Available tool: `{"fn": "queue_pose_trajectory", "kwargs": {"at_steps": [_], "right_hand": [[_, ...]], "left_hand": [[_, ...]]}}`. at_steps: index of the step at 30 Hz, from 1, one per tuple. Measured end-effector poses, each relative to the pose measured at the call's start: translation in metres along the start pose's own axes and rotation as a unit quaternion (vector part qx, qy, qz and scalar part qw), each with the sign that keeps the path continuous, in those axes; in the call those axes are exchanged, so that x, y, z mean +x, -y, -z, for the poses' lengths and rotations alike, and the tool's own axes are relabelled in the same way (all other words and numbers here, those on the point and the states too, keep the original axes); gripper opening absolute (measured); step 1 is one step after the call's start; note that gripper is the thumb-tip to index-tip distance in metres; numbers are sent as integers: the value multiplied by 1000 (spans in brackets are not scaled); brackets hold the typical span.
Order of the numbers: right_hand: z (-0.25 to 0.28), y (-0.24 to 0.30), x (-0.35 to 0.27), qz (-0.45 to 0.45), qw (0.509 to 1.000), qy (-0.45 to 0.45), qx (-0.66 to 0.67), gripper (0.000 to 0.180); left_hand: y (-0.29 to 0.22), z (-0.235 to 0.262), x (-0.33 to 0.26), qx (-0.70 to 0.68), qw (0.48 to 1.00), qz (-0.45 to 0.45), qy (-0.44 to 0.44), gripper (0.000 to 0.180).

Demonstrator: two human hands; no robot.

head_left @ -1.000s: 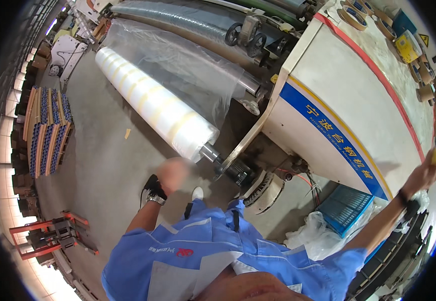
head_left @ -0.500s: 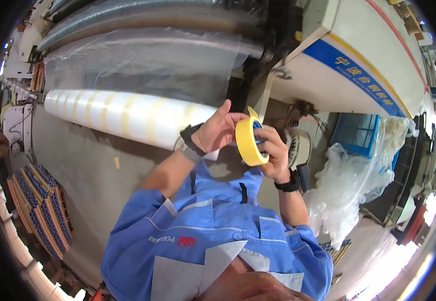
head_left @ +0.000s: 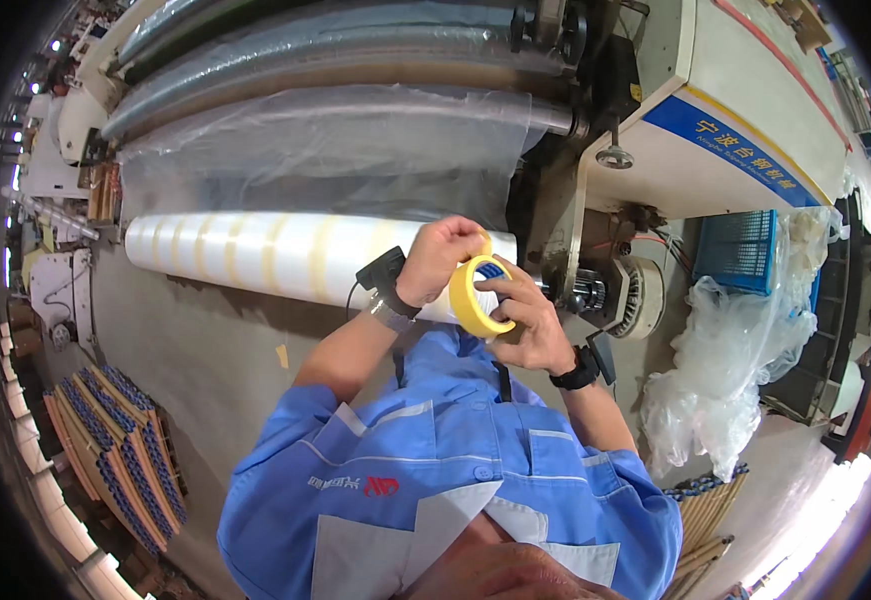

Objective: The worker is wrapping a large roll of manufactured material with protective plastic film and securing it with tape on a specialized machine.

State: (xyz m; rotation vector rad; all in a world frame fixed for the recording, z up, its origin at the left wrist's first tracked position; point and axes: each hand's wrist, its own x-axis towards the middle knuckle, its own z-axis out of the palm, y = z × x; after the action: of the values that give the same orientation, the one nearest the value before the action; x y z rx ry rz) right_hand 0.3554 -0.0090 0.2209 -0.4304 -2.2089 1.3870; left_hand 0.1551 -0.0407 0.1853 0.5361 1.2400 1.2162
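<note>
My right hand (head_left: 532, 318) grips a roll of yellow tape (head_left: 467, 312), with fingers reaching into its blue-lined core. The loose end of the tape is pinched between the fingers of my left hand (head_left: 439, 262), just above the roll. Right behind both hands lies a long white film roll (head_left: 335, 250), ringed by several yellowish bands. Clear plastic film (head_left: 325, 150) spreads from the machine rollers behind the film roll. My left hand hides part of the film roll's right portion.
At right stands a white machine housing (head_left: 645, 170) with a blue stripe, and a round hub (head_left: 640, 298) below it. Crumpled clear plastic (head_left: 700, 370) hangs by a blue crate (head_left: 735, 250). Stacked tubes (head_left: 120, 450) lie at lower left; a tape scrap (head_left: 282, 355) is on the floor.
My left hand has gone from open fingers beside the tape to a pinch on its loose end. The view has shifted, bringing more of the machine and its hub into sight.
</note>
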Motion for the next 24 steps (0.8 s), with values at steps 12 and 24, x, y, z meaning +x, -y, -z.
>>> {"fn": "queue_pose_trajectory", "kwargs": {"at_steps": [12, 24], "right_hand": [[-44, -52, 40, -353, 857, -290, 240, 31], [-17, -87, 135, -310, 864, -295, 266, 21]], "left_hand": [[-59, 58, 210, 182, 953, -195, -145, 14], [35, 120, 392, 25, 982, -181, -46, 11]]}}
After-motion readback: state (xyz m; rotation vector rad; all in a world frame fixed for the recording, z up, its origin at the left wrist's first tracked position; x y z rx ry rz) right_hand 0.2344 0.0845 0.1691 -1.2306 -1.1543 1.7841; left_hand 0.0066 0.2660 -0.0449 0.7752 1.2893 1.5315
